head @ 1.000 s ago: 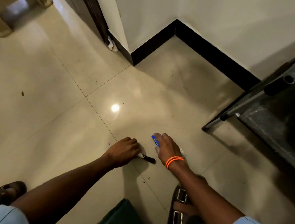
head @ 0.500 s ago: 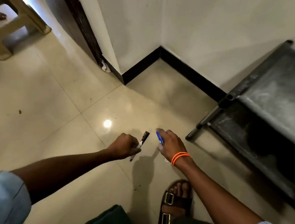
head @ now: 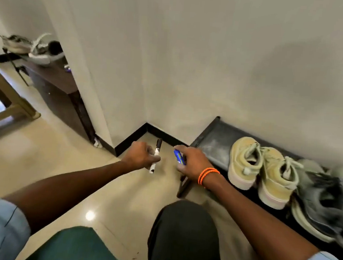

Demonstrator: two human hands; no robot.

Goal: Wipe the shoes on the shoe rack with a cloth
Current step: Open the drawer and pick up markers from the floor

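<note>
Shoes [head: 264, 167] on rack [head: 211, 139], right, by wall | my left grip [head: 141, 156] curled round marker [head: 156, 155], upright over floor [head: 49, 160] | my right grip [head: 192, 162] pinching blue object [head: 179, 157], just left of rack | I see no cloth.

Soft, even indoor light fills the scene, with one small round glare spot on the glossy floor [head: 89, 215] near the bottom edge. A broad faint shadow lies on the wall [head: 244, 63] above the shoe rack [head: 213, 141]. The dark shoes [head: 326, 203] at the rack's right end smear with motion blur, and the wide lens bends the wall lines near the picture's edges.
</note>
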